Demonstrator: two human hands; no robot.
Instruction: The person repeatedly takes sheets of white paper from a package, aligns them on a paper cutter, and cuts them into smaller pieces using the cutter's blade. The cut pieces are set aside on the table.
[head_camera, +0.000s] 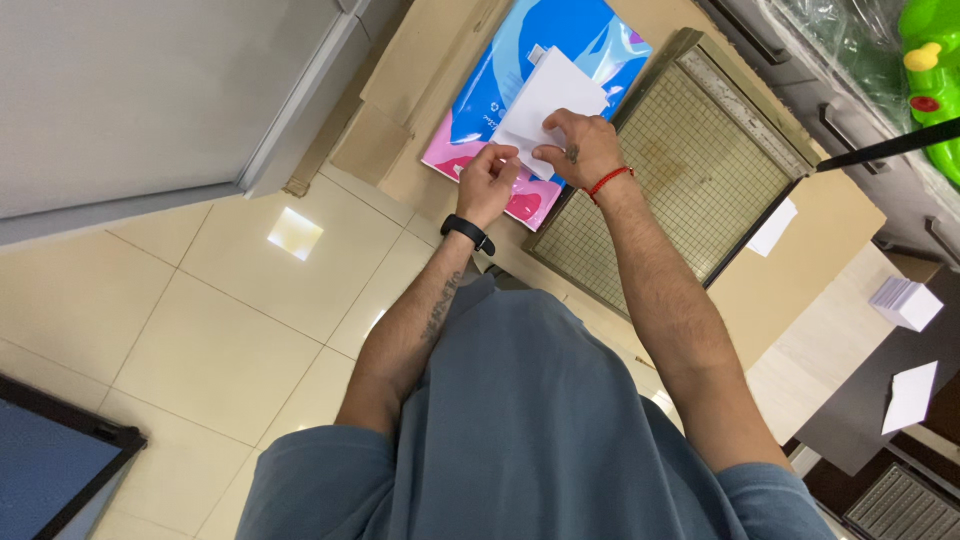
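Note:
A white card or sheet (548, 100) is pinched between both my hands above a glossy blue and pink package (560, 40). My left hand (487, 182), with a black band at the wrist, grips the sheet's near corner. My right hand (581, 148), with a red thread bracelet, holds the sheet's lower edge with bent fingers. The package lies on a beige table (420, 60) beside a paper cutter with a gridded board (680, 160).
The cutter's black arm (885, 145) sticks out to the right. A small white slip (772, 228) lies past the board. A stack of white cards (905, 302) and a loose card (910, 395) sit at right. Green toy (935, 70), tiled floor (230, 300), dark screen (45, 460).

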